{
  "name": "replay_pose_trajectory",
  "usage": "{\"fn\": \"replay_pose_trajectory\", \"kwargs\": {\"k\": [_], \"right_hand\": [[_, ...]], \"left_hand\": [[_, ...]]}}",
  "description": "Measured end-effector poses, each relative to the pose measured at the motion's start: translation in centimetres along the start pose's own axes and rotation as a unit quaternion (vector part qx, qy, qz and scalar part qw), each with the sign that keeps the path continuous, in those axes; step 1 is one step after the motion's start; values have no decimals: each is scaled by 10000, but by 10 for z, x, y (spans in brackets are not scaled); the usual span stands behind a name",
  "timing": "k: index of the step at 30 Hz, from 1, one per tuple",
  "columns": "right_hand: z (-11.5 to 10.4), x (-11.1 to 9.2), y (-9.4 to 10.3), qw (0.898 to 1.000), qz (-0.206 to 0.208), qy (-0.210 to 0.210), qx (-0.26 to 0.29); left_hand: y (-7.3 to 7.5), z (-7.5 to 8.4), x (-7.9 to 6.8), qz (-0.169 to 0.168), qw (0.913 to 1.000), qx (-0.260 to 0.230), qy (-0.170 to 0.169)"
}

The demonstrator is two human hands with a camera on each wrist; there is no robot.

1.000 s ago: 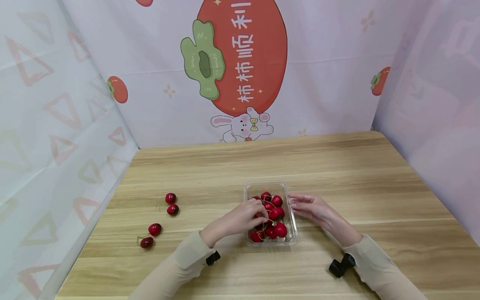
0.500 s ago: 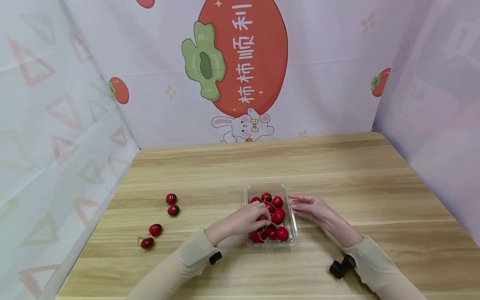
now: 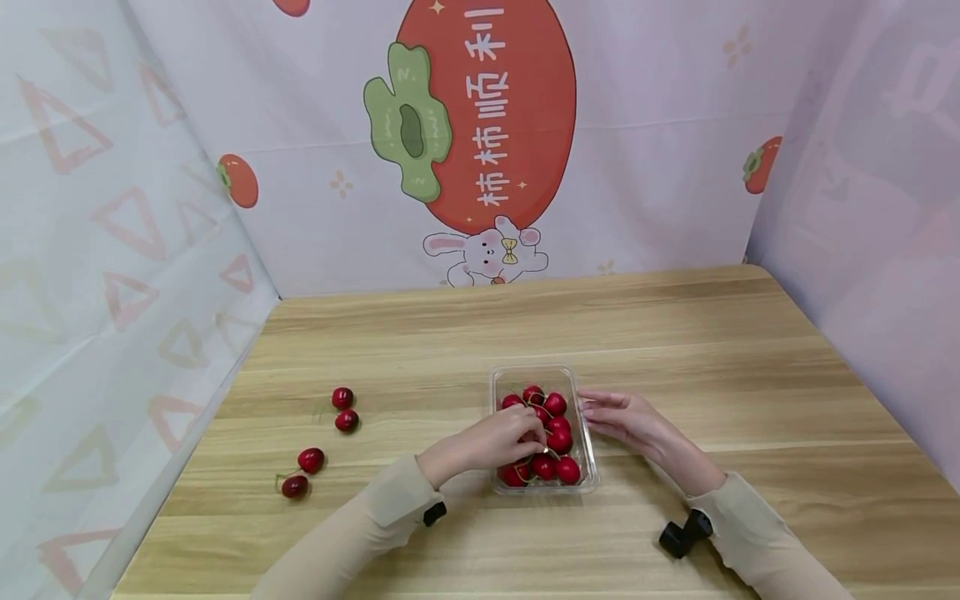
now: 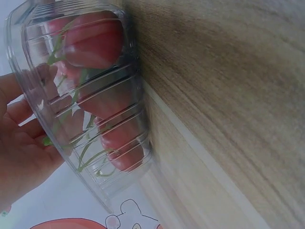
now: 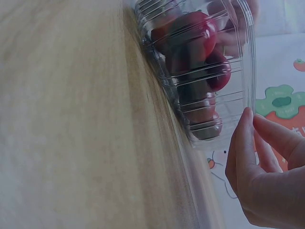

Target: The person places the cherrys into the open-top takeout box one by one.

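Note:
A clear plastic container (image 3: 501, 377) holds several red cherries (image 3: 555, 403) with green stems. My left hand (image 3: 504, 439) reaches over its left rim, fingers curled down among the fruit. Its thumb and fingertips meet at a cherry stem (image 3: 553, 454); what lies under the palm is hidden. In the left wrist view, the left fingers (image 4: 19, 110) show partly through the clear wall. My right hand (image 3: 633, 423) is at the right side of the container. Seen from the right wrist, its thumb and fingertips pinch the rim (image 5: 250, 86).
Two cherries (image 3: 345, 408) lie on the wooden table (image 3: 405, 333) left of the container. Another pair (image 3: 303, 472), one with a stem, lies closer to the table's left front. Printed cloth (image 3: 645, 192) hangs behind and at both sides.
My left hand has shifted slightly right inside the container, and some cherries near its fingertips have shifted right. The right hand stays at the rim. The loose cherries on the table have not moved.

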State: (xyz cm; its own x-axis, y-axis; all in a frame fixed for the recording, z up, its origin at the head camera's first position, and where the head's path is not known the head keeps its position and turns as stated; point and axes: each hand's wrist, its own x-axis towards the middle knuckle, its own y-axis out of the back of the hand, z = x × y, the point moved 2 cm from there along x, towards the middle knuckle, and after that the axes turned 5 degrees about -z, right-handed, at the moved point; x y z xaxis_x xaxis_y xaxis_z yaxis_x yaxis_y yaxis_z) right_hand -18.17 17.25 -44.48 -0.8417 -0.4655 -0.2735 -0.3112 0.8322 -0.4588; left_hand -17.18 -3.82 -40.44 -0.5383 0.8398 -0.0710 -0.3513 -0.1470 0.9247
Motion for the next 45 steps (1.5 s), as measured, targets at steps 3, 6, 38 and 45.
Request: {"fn": "replay_pose_trajectory", "kwargs": {"k": [3, 6, 38, 45], "right_hand": [[0, 0, 0, 10000, 3, -3, 2], [0, 0, 0, 10000, -2, -3, -4], [0, 0, 1, 9999, -112, 62, 14], [-1, -2, -1, 10000, -57, 31, 31]], "left_hand": [[-1, 0, 1, -55, 10000, 6, 27], [-1, 0, 1, -61, 10000, 0, 8], [19, -9, -30, 517, 9973, -512, 50], [22, -14, -40, 633, 9964, -541, 170]]}}
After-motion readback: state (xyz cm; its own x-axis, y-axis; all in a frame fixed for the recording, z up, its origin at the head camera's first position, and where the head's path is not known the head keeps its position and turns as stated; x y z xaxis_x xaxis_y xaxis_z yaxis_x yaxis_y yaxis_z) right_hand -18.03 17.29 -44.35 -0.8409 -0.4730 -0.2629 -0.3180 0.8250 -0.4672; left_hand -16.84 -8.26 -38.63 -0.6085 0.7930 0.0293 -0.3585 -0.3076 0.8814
